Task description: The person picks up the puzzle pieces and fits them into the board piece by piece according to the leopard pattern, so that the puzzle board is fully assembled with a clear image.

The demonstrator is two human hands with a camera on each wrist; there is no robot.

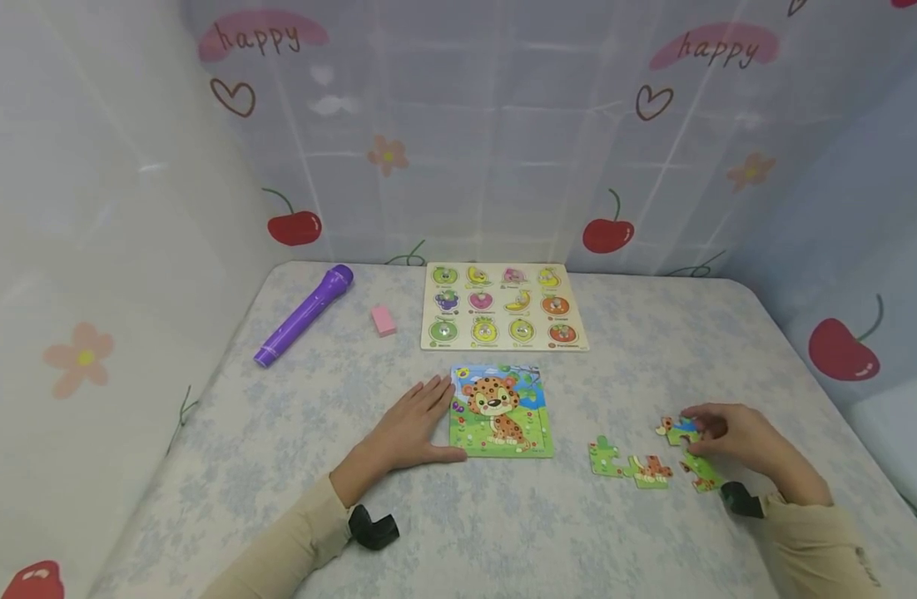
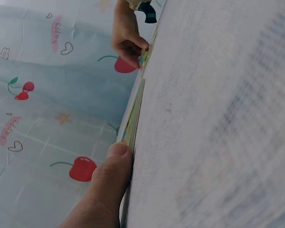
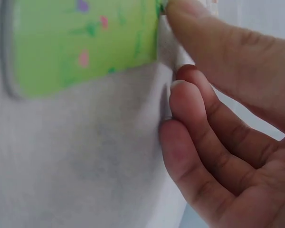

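A square leopard puzzle [image 1: 501, 411] lies flat on the table. My left hand [image 1: 402, 433] rests at its left edge, fingers extended and thumb by the lower left corner. To the right, my right hand [image 1: 750, 441] pinches a jigsaw piece [image 1: 680, 430] with blue, green and spotted parts; the left wrist view also shows that hand [image 2: 127, 38] gripping it. Just below it lies another jigsaw piece [image 1: 702, 476]. A green corner piece [image 1: 602, 460] and a piece with orange and white parts [image 1: 651, 472] lie further left. Green flowered card [image 3: 85, 47] appears blurred in the right wrist view.
Behind the leopard puzzle lies a fruit peg board [image 1: 503, 343]. A pink eraser-like block [image 1: 383, 321] and a purple toy microphone [image 1: 303, 318] are at the back left. Printed curtains [image 1: 473, 150] surround the patterned table [image 1: 503, 532].
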